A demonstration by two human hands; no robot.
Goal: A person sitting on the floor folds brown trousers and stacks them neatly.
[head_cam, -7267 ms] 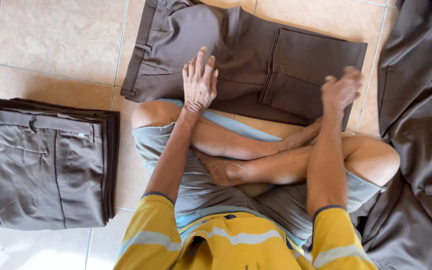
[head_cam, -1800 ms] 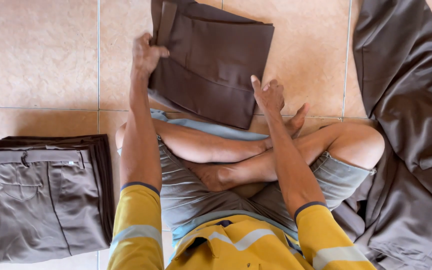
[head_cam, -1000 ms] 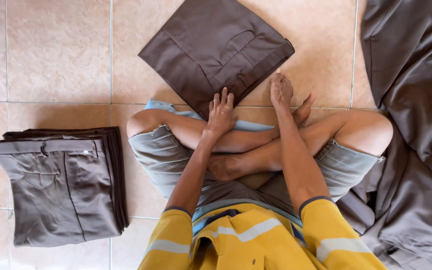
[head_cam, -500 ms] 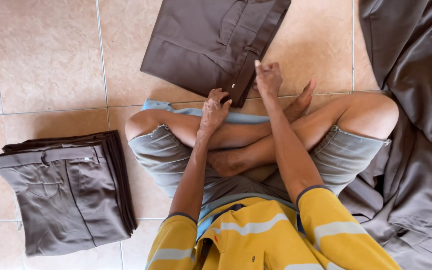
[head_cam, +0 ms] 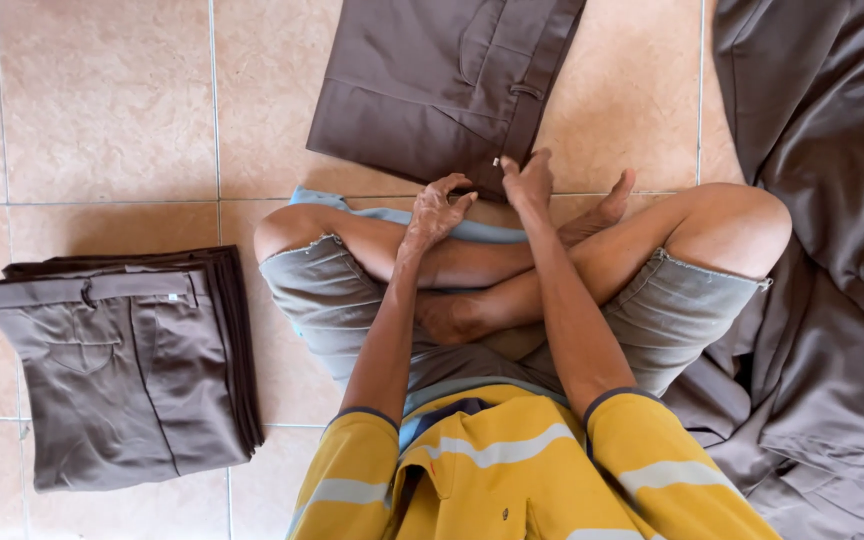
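Folded brown trousers [head_cam: 442, 85] slid farther away; right hand [head_cam: 528, 182] grip pinches their edge, left hand [head_cam: 436, 208] open

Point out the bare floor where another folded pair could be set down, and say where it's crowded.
Free tile lies at upper left, bordered by the folded trousers ahead and the stack of folded trousers below. A narrower strip lies between the folded trousers and the heap of unfolded trousers. It is crowded at the near edge, where the left hand and right hand meet over crossed legs.
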